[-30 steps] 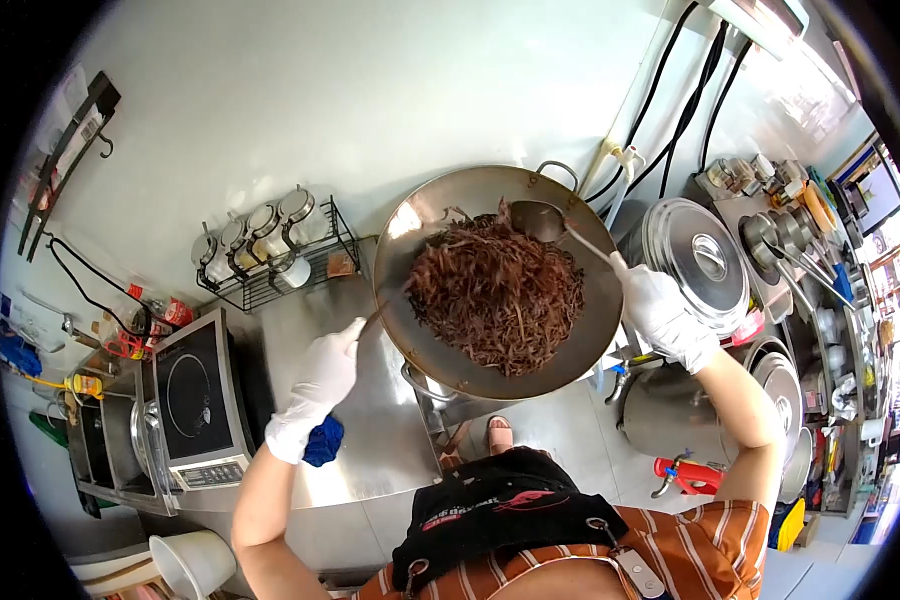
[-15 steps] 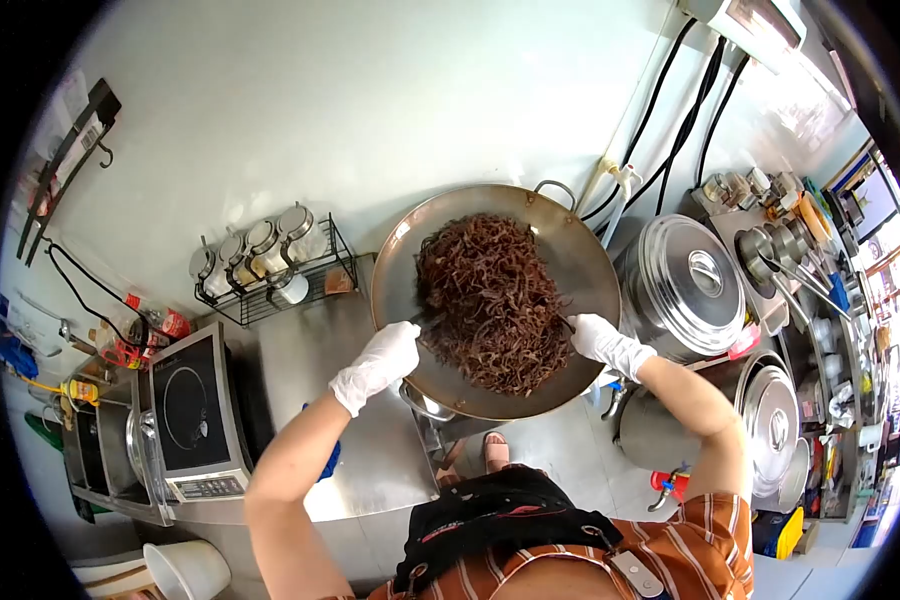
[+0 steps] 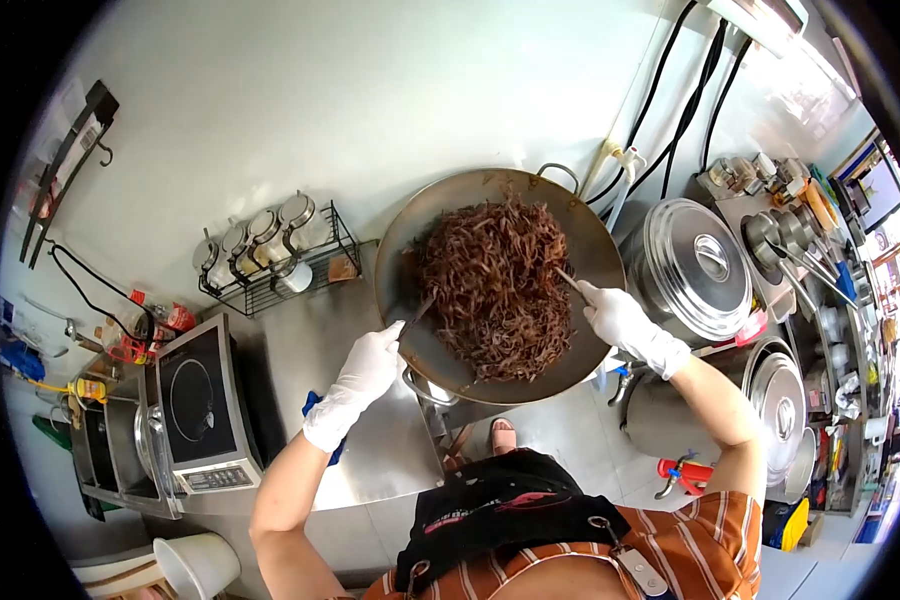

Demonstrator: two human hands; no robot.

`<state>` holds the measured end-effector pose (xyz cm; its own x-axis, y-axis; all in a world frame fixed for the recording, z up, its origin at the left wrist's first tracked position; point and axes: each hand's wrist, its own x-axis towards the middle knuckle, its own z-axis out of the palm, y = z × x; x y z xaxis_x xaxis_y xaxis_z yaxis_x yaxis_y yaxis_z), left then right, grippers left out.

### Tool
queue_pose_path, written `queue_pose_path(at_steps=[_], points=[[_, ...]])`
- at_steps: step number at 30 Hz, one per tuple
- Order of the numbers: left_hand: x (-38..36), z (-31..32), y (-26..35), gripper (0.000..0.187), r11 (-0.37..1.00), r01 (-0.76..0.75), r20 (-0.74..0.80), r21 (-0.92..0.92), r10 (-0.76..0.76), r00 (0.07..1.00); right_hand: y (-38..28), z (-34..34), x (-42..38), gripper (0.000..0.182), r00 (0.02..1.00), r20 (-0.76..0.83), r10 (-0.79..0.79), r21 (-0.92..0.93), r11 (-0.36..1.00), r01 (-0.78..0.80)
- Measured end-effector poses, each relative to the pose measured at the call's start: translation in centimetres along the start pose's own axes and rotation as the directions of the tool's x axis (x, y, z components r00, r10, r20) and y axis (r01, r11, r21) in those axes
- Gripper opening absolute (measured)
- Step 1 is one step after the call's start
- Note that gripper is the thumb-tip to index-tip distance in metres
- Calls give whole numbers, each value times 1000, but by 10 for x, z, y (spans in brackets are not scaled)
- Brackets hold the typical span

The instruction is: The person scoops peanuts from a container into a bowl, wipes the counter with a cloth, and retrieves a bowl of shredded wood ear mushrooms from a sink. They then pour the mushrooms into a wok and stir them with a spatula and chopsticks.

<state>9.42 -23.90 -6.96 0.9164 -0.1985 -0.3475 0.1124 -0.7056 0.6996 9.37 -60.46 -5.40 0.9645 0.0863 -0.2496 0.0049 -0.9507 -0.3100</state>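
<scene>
A wide metal wok (image 3: 400, 240) holds a heap of dark brown shredded food (image 3: 500, 290). My left hand (image 3: 370, 362), in a white glove, is closed on a thin dark utensil (image 3: 422, 308) whose tip meets the left side of the heap. Over the wok's right edge, my gloved right hand (image 3: 615, 315) grips a second thin utensil (image 3: 570, 281), its far end at the right side of the shreds. What the utensils' tips look like is hidden by the food.
Left of the wok stand a wire rack (image 3: 305, 275) with glass jars and an induction cooker (image 3: 202, 400). Large lidded steel pots (image 3: 692, 270) stand close on the right, with taps below. A white bucket (image 3: 198, 568) is at the lower left.
Both hands have drawn slightly away from the heap, the left down and left, so more of each utensil shows. The heap's shape has shifted, its upper part looking loosened and raised.
</scene>
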Motion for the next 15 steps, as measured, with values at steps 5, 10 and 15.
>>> queue_pose_path(at_steps=[5, 10, 15], points=[[-13, -14, -12, 35, 985, -148, -102, -84, 140, 985, 13, -1, -22, 46, 931, -216, -294, -321, 922, 217], [-8, -34, -18, 33, 973, -198, -68, 115, 207, 976, 3, -37, -13, 27, 995, -90, -38, -592, 806, -23], [-9, -72, -14, 30, 846, -130, 49, 517, 122, 991, 17, -53, 2, 33, 993, 88, 79, -775, 631, 18]])
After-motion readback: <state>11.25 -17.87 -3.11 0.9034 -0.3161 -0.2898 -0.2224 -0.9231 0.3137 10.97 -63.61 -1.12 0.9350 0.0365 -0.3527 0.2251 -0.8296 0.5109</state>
